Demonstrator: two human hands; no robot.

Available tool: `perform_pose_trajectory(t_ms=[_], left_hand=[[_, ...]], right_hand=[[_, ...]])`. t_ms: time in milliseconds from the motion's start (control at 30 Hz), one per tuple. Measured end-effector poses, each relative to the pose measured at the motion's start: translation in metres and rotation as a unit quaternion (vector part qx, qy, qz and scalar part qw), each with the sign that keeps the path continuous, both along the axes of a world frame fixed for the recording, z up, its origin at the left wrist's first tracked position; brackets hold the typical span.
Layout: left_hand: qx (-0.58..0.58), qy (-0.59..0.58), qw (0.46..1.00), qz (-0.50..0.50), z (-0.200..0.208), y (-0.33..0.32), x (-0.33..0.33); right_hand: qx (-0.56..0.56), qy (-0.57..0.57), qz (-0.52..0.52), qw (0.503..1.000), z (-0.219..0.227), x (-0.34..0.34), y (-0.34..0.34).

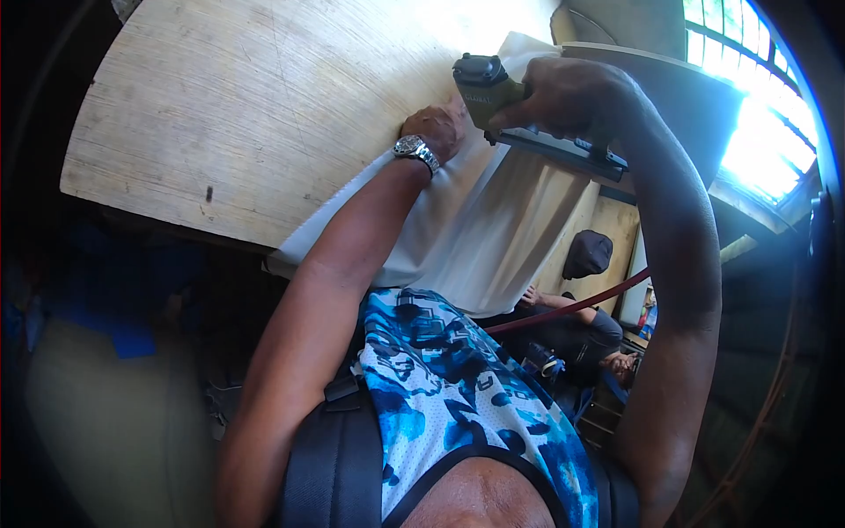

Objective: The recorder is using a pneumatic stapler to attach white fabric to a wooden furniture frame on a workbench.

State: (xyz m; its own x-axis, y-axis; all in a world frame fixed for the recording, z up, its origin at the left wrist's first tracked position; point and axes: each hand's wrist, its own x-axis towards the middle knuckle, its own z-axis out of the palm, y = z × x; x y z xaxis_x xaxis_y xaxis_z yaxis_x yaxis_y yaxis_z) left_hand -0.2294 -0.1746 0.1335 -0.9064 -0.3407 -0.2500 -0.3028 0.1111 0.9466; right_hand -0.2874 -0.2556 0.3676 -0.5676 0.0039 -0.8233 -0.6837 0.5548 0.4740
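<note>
My right hand [576, 95] grips a pneumatic staple gun [493, 97] with an olive body and a long dark magazine, its nose held against the edge of a plywood panel [238, 106]. My left hand [437, 129], with a metal wristwatch, presses white fabric [493, 229] flat against the panel's edge just beside the gun's nose. The fabric hangs down from the panel toward my chest. A red air hose [572, 306] runs from below toward the gun.
Another person in dark clothes and a dark cap [587, 253] sits low at the right, behind the fabric. A bright window [757, 106] is at the upper right. A blue shape [97, 299] and a pale surface lie at the left.
</note>
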Motion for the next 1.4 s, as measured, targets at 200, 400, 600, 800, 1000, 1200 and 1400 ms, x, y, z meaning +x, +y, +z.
perform_pose_trajectory(t_ms=[200,400,600,800,1000,1200,1400], left_hand=[[0.007,-0.006,1.0,-0.005,0.003,-0.001,0.003],[-0.015,0.003,1.0,-0.018,-0.013,0.007,-0.004],[-0.076,0.06,0.995,0.032,-0.042,0.03,-0.022],[0.172,0.026,0.985,-0.022,-0.019,-0.018,-0.017],[0.293,-0.044,0.908,-0.295,0.007,-0.08,0.071],[0.481,-0.11,0.869,0.044,-0.028,-0.058,0.091],[0.362,-0.109,0.901,0.213,-0.048,-0.04,0.071]], right_hand=[[0.028,0.012,0.025,0.999,0.0,0.009,0.003],[0.034,0.009,0.042,0.998,0.003,0.018,0.004],[0.012,-0.004,0.019,1.0,0.014,0.028,0.012],[-0.205,0.028,-0.008,0.978,0.087,0.011,0.063],[-0.293,0.012,-0.007,0.956,0.143,0.003,0.129],[-0.332,0.015,0.057,0.941,0.138,-0.017,0.187],[-0.408,0.061,0.095,0.906,0.128,-0.001,0.196]])
